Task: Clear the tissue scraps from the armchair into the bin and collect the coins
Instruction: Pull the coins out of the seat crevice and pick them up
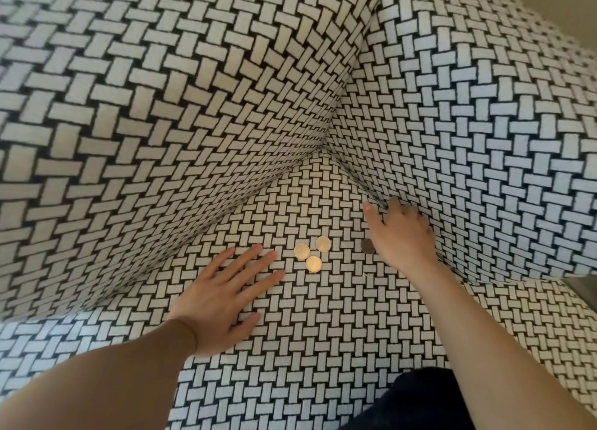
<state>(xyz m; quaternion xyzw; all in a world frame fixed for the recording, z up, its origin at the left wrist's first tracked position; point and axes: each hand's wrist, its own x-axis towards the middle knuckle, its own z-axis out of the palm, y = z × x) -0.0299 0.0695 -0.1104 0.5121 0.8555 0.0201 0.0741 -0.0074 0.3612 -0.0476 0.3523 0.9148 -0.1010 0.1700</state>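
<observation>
Three gold coins (312,253) lie close together on the seat of a black-and-white woven-pattern armchair (323,348). A darker coin (367,246) sits just to their right, partly under my right hand (402,235). That hand reaches along the crease between the seat and the right armrest, its fingers pushed toward the gap; what they touch is hidden. My left hand (223,295) lies flat on the seat with fingers spread, its fingertips just left of the gold coins. No tissue scraps or bin are in view.
The chair's backrest (161,106) rises on the left and its right armrest (468,122) on the right, meeting in a corner beyond the coins. A dark garment (416,397) shows at the bottom edge.
</observation>
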